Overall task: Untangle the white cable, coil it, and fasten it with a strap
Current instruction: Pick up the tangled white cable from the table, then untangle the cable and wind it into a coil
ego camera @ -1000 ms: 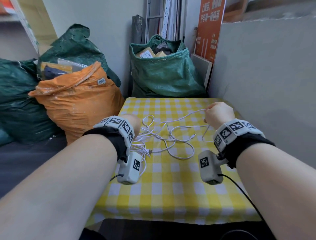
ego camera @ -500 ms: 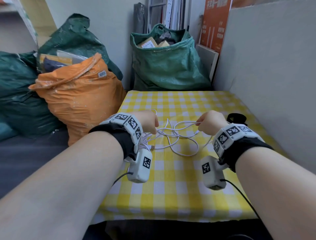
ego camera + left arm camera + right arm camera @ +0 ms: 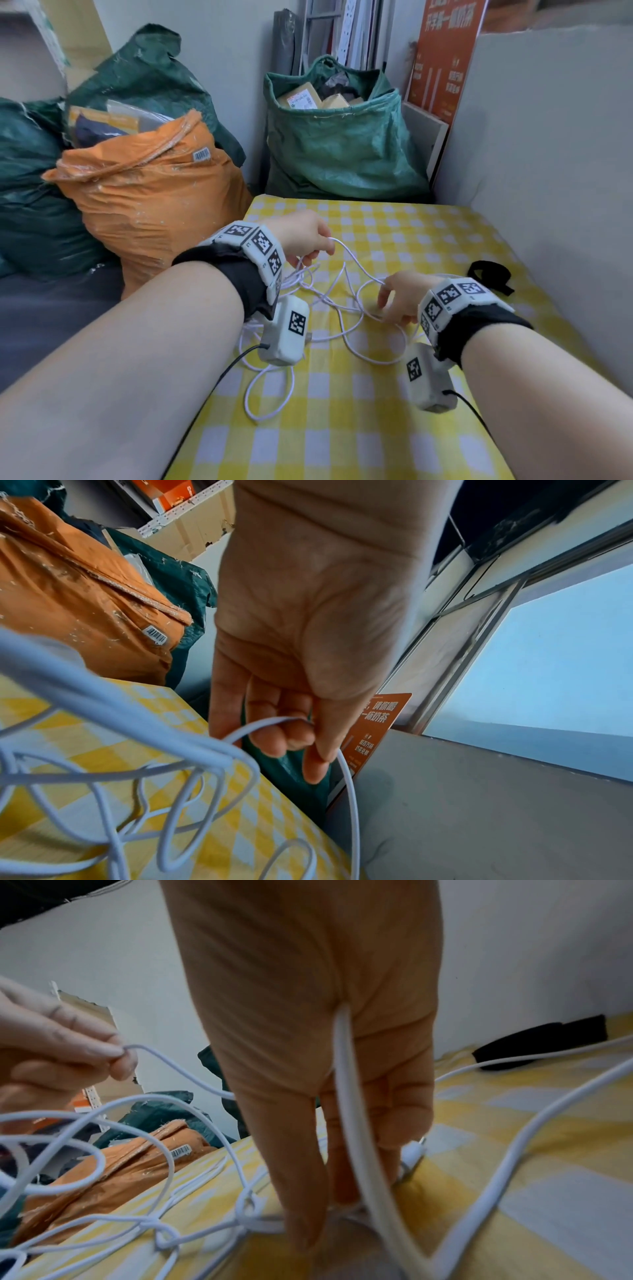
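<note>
The white cable point(image 3: 358, 265) lies in a tangle of loops on the yellow checked table point(image 3: 411, 222). My left hand point(image 3: 308, 236) is raised over the table's left side. Its thumb and fingers pinch one strand, which bends over them in the left wrist view point(image 3: 298, 721). That strand arcs down to my right hand point(image 3: 400, 298). There it passes over the hand and runs down the palm point(image 3: 346, 1096). The right fingers point(image 3: 397, 1110) point straight down, with their tips at the table near a plug point(image 3: 414, 1149). A black strap point(image 3: 488, 263) lies to the right of that hand point(image 3: 541, 1042).
An orange sack point(image 3: 147, 205) and dark green bags point(image 3: 27, 188) crowd the table's left side. A green bag of parcels point(image 3: 342, 154) stands behind the far edge. A grey board point(image 3: 548, 137) walls the right side. Wrist-camera units hang under both wrists.
My left hand has lifted its strand up and away from the pile. My right hand has dropped toward the table, and its fist has opened into downward-pointing fingers.
</note>
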